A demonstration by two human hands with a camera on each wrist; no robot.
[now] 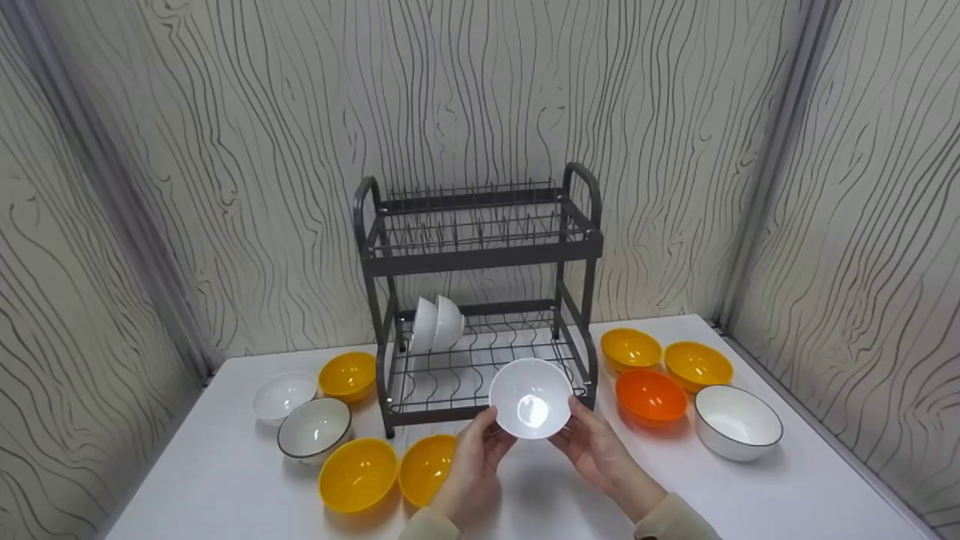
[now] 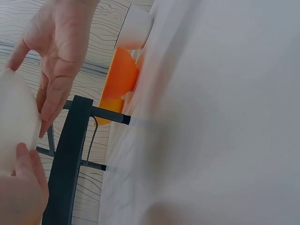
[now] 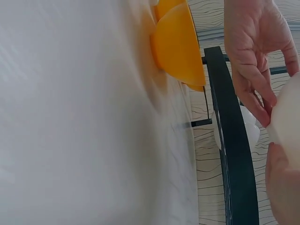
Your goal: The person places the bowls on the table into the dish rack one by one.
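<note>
A small white bowl (image 1: 531, 397) is held up in front of the dish rack (image 1: 484, 259), its inside facing the head camera. My left hand (image 1: 478, 452) grips its left side, thumb at the rim and fingers beneath. On the opposite side my right hand (image 1: 598, 452) holds it in the same way. The left wrist view shows the bowl's pale outer wall (image 2: 16, 119) between both hands. Two white bowls (image 1: 437, 324) stand on edge, one behind the other, at the left of the rack's lower tier.
Left of the rack sit yellow bowls (image 1: 358, 475), a white bowl (image 1: 285, 396) and a dark-rimmed white bowl (image 1: 315, 427). To its right are two more yellow bowls (image 1: 697, 365), an orange bowl (image 1: 651, 396) and another dark-rimmed bowl (image 1: 738, 422). Wood-patterned walls enclose the white table (image 1: 795, 499).
</note>
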